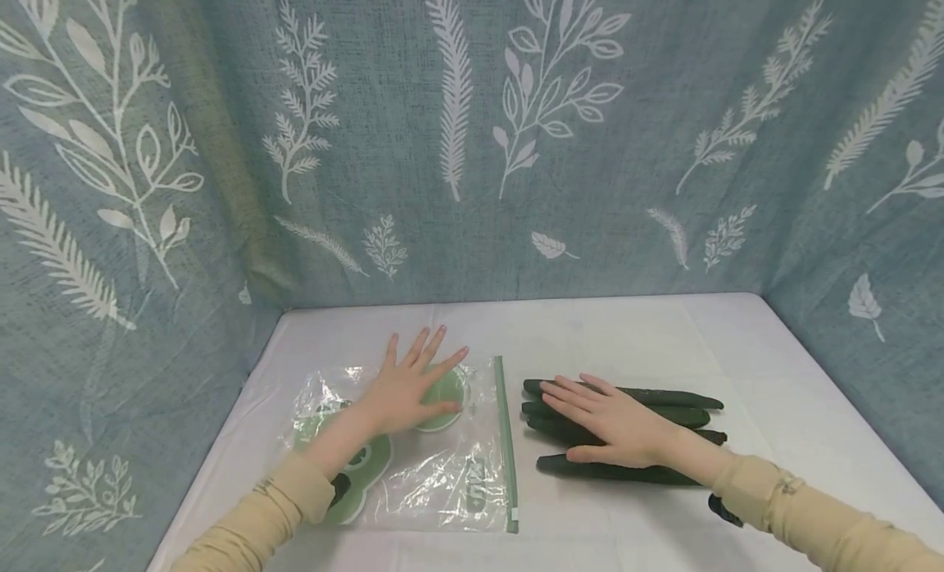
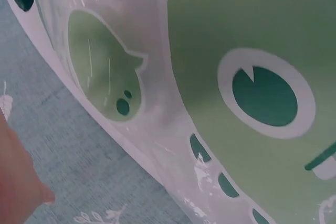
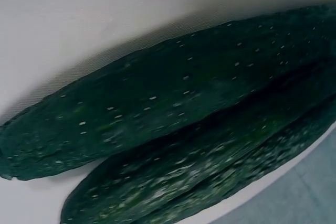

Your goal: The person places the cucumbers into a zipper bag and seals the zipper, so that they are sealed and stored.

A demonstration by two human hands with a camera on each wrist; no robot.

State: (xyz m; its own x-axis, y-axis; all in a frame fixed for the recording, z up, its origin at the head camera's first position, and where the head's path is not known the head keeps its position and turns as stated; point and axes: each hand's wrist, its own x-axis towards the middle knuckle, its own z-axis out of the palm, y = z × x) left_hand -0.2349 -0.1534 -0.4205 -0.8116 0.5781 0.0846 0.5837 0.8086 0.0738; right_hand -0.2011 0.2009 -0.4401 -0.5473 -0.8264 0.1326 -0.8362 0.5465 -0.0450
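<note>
In the head view my left hand, fingers straight and spread, lies over a clear zip bag printed with green cartoon shapes. The bag lies flat, its green zip strip along the right edge. My right hand rests with extended fingers across several dark green cucumbers, which lie side by side to the right of the bag. The right wrist view shows the cucumbers close up, with bumpy skin. In the left wrist view the bag's printed face fills most of the picture.
A white cloth covers the table. Blue-green curtains with white leaf prints hang behind it and on both sides. A dark band sits at the right wrist.
</note>
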